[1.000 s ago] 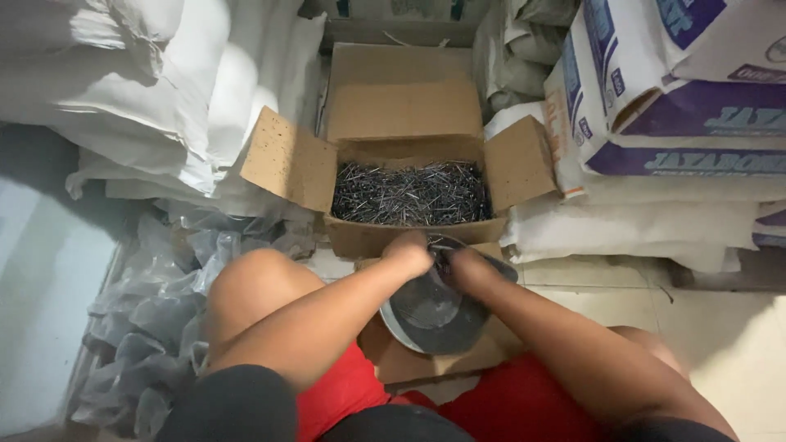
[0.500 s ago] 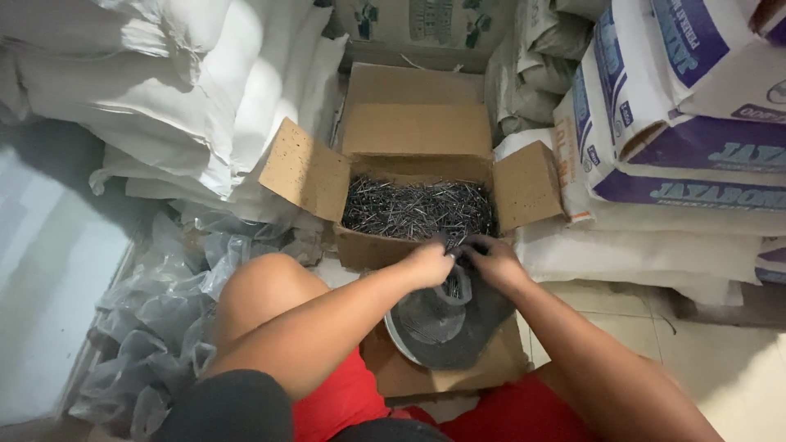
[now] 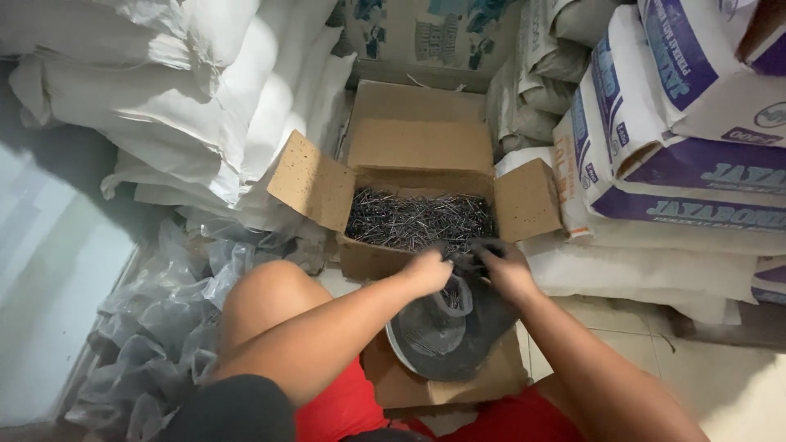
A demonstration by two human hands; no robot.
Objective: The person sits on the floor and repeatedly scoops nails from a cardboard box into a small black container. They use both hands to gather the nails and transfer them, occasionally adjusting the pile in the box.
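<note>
An open cardboard box [image 3: 372,260] on the floor is full of dark metal nails [image 3: 417,219]. In front of it lies a black plastic bag [image 3: 446,331] with nails in it, resting on a piece of flat cardboard [image 3: 491,381]. My left hand [image 3: 428,270] pinches the bag's upper rim at the box's front edge. My right hand [image 3: 501,266] grips the same rim from the right, fingers dark with grime. Both hands hold the bag's mouth just below the nails.
Stacked white sacks [image 3: 164,90] fill the left side. Purple-and-white paper bags [image 3: 679,155] are piled at the right. Crumpled clear plastic [image 3: 155,327] lies on the floor by my left knee [image 3: 270,303]. Pale tiles [image 3: 720,385] show at lower right.
My hands and the bag's mouth have moved up closer to the box's front edge. The view has shifted, showing more of the box and the wall behind it.
</note>
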